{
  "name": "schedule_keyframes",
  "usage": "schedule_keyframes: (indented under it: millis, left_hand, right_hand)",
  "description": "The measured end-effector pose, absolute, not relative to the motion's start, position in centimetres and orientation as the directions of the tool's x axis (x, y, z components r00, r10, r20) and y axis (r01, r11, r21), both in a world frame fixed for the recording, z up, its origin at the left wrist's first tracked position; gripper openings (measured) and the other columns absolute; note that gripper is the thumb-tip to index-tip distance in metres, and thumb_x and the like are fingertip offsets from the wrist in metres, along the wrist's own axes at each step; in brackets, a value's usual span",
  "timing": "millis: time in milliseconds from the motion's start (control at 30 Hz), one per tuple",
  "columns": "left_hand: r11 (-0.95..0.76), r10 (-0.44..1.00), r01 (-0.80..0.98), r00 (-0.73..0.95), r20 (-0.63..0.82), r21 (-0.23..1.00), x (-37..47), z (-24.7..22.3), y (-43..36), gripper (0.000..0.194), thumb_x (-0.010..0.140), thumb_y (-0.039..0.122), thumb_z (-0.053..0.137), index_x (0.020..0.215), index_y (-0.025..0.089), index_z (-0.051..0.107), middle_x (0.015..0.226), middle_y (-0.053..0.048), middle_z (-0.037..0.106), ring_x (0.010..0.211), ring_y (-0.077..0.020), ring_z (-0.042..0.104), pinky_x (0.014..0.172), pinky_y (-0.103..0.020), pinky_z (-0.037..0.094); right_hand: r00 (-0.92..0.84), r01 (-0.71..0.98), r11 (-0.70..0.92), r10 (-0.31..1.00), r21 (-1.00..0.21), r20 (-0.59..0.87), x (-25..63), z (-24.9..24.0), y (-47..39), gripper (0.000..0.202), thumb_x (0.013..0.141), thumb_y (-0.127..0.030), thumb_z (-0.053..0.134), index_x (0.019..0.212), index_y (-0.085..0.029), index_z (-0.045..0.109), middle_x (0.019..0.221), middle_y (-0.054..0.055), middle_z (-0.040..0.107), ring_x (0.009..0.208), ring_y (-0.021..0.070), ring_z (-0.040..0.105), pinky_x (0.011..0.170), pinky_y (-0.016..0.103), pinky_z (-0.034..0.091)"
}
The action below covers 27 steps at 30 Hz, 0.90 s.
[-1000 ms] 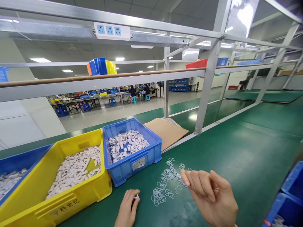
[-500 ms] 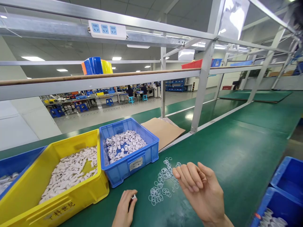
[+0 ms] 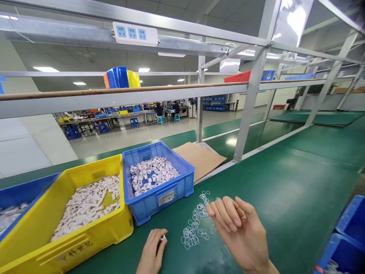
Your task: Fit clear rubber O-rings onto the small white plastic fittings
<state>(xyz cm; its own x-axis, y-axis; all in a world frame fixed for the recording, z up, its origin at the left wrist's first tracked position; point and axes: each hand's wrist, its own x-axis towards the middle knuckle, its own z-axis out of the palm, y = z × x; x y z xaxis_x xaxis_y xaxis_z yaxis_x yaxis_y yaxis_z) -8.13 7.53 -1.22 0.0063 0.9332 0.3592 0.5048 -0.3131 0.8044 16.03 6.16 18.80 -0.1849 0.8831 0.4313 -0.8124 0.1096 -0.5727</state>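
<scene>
Admittedly, the small white plastic part [image 3: 163,238] pinched by the left hand [image 3: 151,250], before the labelled blue plastic bin [image 3: 181,190], could be dropped if loosely gripped, while anything held in the curled right hand [image 3: 238,230] cannot be discerned.

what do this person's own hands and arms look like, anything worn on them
Both the left hand and right hand are bare: no gloves, rings or markings show. The right wrist, without watch or band, shows with a little forearm; no sleeve is in view.
</scene>
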Motion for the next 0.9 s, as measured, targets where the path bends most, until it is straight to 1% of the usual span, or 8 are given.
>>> schedule_keyframes:
  millis: [167, 333, 500, 600, 700, 767, 833, 900]
  left_hand:
    - [-0.310, 0.941, 0.489, 0.036, 0.337, 0.815, -8.5, -1.2, 7.6, 0.035, 0.099, 0.052, 0.044, 0.113, 0.028, 0.065, 0.112, -0.010, 0.067, 0.109, -0.0285, 0.061, 0.107, -0.051, 0.045]
    - [-0.306, 0.947, 0.513, 0.080, 0.310, 0.802, -8.7, -1.1, 7.6, 0.033, 0.100, 0.049, 0.044, 0.117, 0.029, 0.063, 0.115, -0.009, 0.066, 0.111, -0.0281, 0.060, 0.104, -0.049, 0.046]
    - [-0.370, 0.919, 0.505, 0.074, 0.388, 0.780, -8.6, -1.3, 7.6, 0.029, 0.101, 0.044, 0.044, 0.114, 0.028, 0.064, 0.108, -0.010, 0.066, 0.103, -0.0270, 0.061, 0.090, -0.041, 0.051]
    - [-0.406, 0.902, 0.526, 0.102, 0.419, 0.747, -8.6, -1.6, 7.7, 0.027, 0.101, 0.040, 0.043, 0.115, 0.027, 0.063, 0.104, -0.010, 0.066, 0.098, -0.0250, 0.061, 0.090, -0.039, 0.051]
    - [-0.389, 0.909, 0.541, 0.094, 0.406, 0.745, -8.5, -2.0, 7.9, 0.028, 0.101, 0.038, 0.042, 0.117, 0.026, 0.061, 0.103, -0.011, 0.066, 0.096, -0.0250, 0.061, 0.093, -0.041, 0.050]
    - [-0.351, 0.925, 0.547, 0.076, 0.372, 0.760, -8.5, -2.3, 8.2, 0.028, 0.100, 0.039, 0.042, 0.117, 0.026, 0.061, 0.103, -0.011, 0.066, 0.095, -0.0260, 0.061, 0.095, -0.044, 0.050]
    - [-0.325, 0.936, 0.555, 0.072, 0.345, 0.766, -8.5, -2.8, 8.6, 0.028, 0.099, 0.037, 0.044, 0.119, 0.026, 0.060, 0.103, -0.012, 0.066, 0.094, -0.0266, 0.061, 0.101, -0.049, 0.047]
    - [-0.331, 0.934, 0.575, 0.085, 0.348, 0.748, -8.5, -3.5, 9.0, 0.028, 0.097, 0.035, 0.047, 0.120, 0.025, 0.060, 0.103, -0.012, 0.067, 0.094, -0.0269, 0.063, 0.105, -0.052, 0.045]
  right_hand:
    - [-0.189, -0.778, 0.154, 0.867, -0.609, 0.461, 15.9, 18.6, 6.1, 0.045, 0.105, -0.042, 0.048, 0.065, -0.022, 0.053, 0.056, -0.002, 0.038, 0.057, 0.0195, 0.026, 0.080, 0.038, 0.042]
    - [-0.196, -0.730, 0.210, 0.847, -0.651, 0.493, 16.0, 18.3, 6.2, 0.042, 0.106, -0.042, 0.044, 0.070, -0.023, 0.054, 0.058, -0.001, 0.041, 0.058, 0.0205, 0.028, 0.081, 0.039, 0.040]
    - [-0.212, -0.703, 0.234, 0.832, -0.671, 0.512, 15.9, 17.8, 6.2, 0.043, 0.107, -0.043, 0.040, 0.070, -0.024, 0.053, 0.060, 0.000, 0.042, 0.059, 0.0213, 0.029, 0.081, 0.041, 0.039]
    - [-0.258, -0.640, 0.254, 0.818, -0.725, 0.515, 15.9, 17.5, 6.8, 0.044, 0.107, -0.045, 0.037, 0.071, -0.024, 0.052, 0.063, 0.000, 0.043, 0.061, 0.0221, 0.032, 0.081, 0.041, 0.039]
    - [-0.337, -0.462, 0.346, 0.783, -0.816, 0.523, 15.8, 18.0, 9.2, 0.045, 0.108, -0.045, 0.037, 0.072, -0.024, 0.052, 0.066, 0.001, 0.046, 0.065, 0.0229, 0.038, 0.083, 0.040, 0.038]
    - [-0.402, -0.246, 0.460, 0.752, -0.853, 0.522, 15.0, 19.2, 12.0, 0.044, 0.109, -0.045, 0.039, 0.072, -0.023, 0.051, 0.069, 0.001, 0.049, 0.071, 0.0232, 0.044, 0.082, 0.039, 0.039]
    - [-0.487, 0.026, 0.580, 0.719, -0.815, 0.496, 13.3, 20.8, 15.8, 0.044, 0.109, -0.046, 0.041, 0.074, -0.023, 0.051, 0.073, 0.001, 0.052, 0.073, 0.0227, 0.049, 0.075, 0.035, 0.040]
    - [-0.602, 0.273, 0.691, 0.665, -0.670, 0.441, 10.6, 22.4, 20.2, 0.040, 0.109, -0.042, 0.038, 0.077, -0.022, 0.050, 0.075, 0.001, 0.054, 0.072, 0.0216, 0.052, 0.068, 0.032, 0.040]
